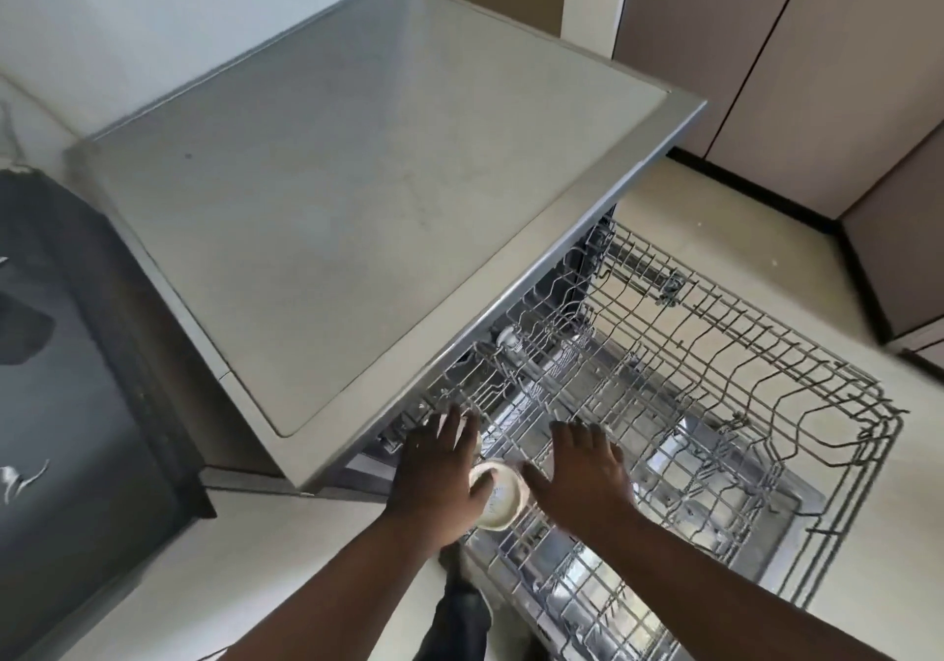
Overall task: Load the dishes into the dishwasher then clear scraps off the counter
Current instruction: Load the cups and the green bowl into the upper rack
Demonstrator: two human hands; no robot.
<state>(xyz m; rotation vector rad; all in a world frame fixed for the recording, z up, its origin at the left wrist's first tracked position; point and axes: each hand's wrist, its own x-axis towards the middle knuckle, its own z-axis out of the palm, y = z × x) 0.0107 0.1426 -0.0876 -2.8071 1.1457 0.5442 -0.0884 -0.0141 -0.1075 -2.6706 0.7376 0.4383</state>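
A free-standing dishwasher with a flat grey top (357, 190) stands open, and its wire upper rack (715, 379) is pulled out over the lowered door. A small white bowl (503, 494) lies tilted in the near left corner of that rack. My left hand (439, 476) is spread flat beside the bowl with its thumb touching the rim. My right hand (582, 476) hovers, fingers apart, over the rack just right of the bowl. Neither hand grips it. A lower rack (577, 599) shows beneath.
A dark appliance or bin (66, 405) stands to the left of the dishwasher. Brown cabinet doors (817, 72) line the far right wall. Pale floor (715, 210) lies beyond the rack. My dark trouser leg and shoe (454, 609) are below the hands.
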